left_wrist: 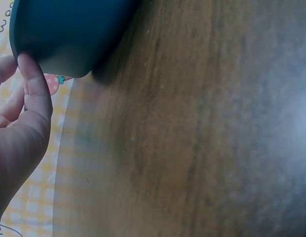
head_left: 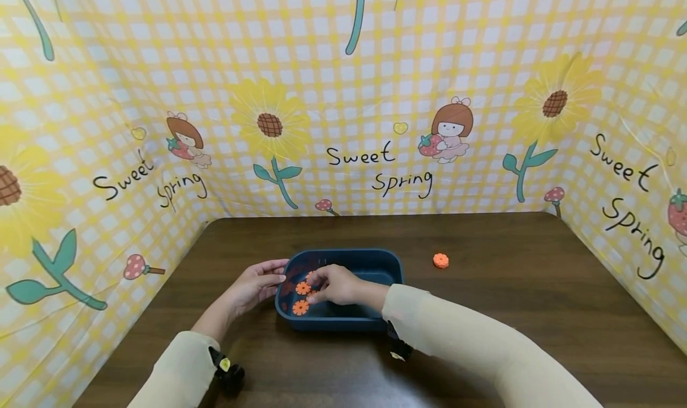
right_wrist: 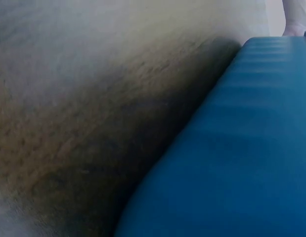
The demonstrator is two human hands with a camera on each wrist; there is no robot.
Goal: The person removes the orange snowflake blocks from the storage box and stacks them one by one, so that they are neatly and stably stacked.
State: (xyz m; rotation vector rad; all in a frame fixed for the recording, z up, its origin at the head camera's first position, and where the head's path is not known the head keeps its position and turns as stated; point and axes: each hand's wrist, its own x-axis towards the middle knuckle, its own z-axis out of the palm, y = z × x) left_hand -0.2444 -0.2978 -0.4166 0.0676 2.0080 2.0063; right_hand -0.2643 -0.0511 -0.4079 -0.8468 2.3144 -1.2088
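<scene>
Discs point(head_left: 300, 307), orange and flower-shaped, lie in the left end of a blue box point(head_left: 343, 323), centre of the head view; a lone disc point(head_left: 441, 260) sits on the brown surface point(head_left: 494, 312), right of the box. My right grip point(head_left: 339, 286) is in over the group, thumb and finger bent; whether they pinch a disc, I cannot tell. My left grip point(head_left: 252, 286) touches the box's left end; pinching or merely resting, unclear.

Hazards, as I judge them: the discs lie close, so picking at one could nudge a neighbour. My right cuff point(head_left: 399, 300) and black wrist camera point(head_left: 398, 345) are by the box's near right corner; a careless lift could catch the rim and drag the box. A hard push from the left might slide it.

Views: only the head shows discs. Left wrist, upper left, adds thumb and finger meeting at the box edge. Right wrist misses my right fingers; the box's outer wall fills its lower right.
</scene>
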